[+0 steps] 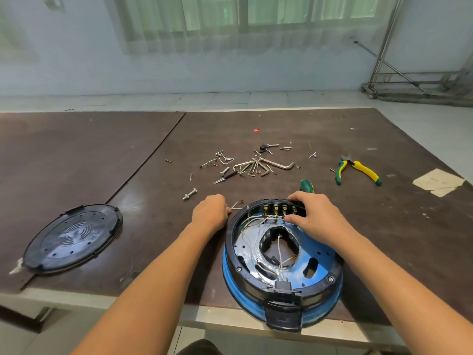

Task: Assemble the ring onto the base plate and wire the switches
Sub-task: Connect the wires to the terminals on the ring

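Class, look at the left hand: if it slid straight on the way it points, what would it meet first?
Probably the small metal pin just beyond the left hand, beside the black ring; whether they already touch is unclear.

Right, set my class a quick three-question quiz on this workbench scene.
1. True or false: the right hand grips the black plastic ring at its switch end.
2. Which lies farthest right on the brown table? A silver hex keys; B yellow-and-green pliers; C silver bolt.
3. Fill in: the round black cover plate lies to the ___ of the round blue base.
Key: 1 true; 2 B; 3 left.
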`<move>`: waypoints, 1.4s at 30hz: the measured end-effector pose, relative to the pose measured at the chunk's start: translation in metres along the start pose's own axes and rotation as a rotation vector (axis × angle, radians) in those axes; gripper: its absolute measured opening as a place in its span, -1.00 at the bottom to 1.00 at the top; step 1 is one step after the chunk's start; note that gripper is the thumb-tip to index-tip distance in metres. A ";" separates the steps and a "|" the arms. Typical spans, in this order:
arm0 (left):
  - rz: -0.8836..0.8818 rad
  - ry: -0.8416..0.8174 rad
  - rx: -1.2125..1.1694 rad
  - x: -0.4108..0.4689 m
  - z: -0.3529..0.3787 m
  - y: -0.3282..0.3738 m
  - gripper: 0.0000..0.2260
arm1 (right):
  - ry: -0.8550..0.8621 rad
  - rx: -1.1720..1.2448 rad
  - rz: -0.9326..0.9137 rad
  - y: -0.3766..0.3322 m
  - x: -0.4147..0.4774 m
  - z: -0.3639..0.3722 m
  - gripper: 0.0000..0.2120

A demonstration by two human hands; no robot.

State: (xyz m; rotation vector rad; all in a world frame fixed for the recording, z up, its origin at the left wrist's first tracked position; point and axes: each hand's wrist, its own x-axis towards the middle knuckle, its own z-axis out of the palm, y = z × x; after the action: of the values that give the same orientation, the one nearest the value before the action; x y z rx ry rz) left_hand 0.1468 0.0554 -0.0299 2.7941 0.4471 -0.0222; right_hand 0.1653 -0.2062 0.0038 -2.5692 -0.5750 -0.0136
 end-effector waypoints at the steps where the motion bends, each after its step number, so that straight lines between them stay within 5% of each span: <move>1: -0.005 -0.005 0.001 -0.001 -0.002 -0.002 -0.78 | -0.002 -0.004 0.001 0.000 0.000 0.000 -0.58; 6: -0.079 0.072 -0.251 -0.004 -0.010 -0.020 -0.76 | -0.039 -0.046 0.016 -0.002 0.000 -0.002 -0.45; 15: -0.124 0.110 -0.334 -0.019 -0.007 -0.048 -0.95 | 0.014 -0.069 -0.042 0.001 0.006 -0.012 -0.62; 27: 0.071 0.257 -0.419 -0.036 -0.022 -0.005 -0.81 | 0.405 0.272 0.059 0.064 0.007 -0.030 -0.72; 34: 0.062 -0.096 -1.135 -0.061 -0.057 0.058 -0.68 | 0.488 0.310 0.068 0.067 0.000 -0.033 -0.77; 38: 0.175 -0.149 -1.036 -0.066 -0.053 0.067 -0.61 | 0.419 0.231 -0.001 0.040 0.004 -0.028 -0.74; 42: 0.022 -0.035 -1.015 -0.075 -0.034 0.060 -0.67 | 0.332 0.205 0.028 0.024 0.008 -0.021 -0.60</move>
State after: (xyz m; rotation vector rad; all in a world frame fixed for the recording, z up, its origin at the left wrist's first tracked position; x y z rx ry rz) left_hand 0.0924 -0.0112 0.0248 1.7955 0.2937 0.1259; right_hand 0.1848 -0.2323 0.0119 -2.3079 -0.3918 -0.3471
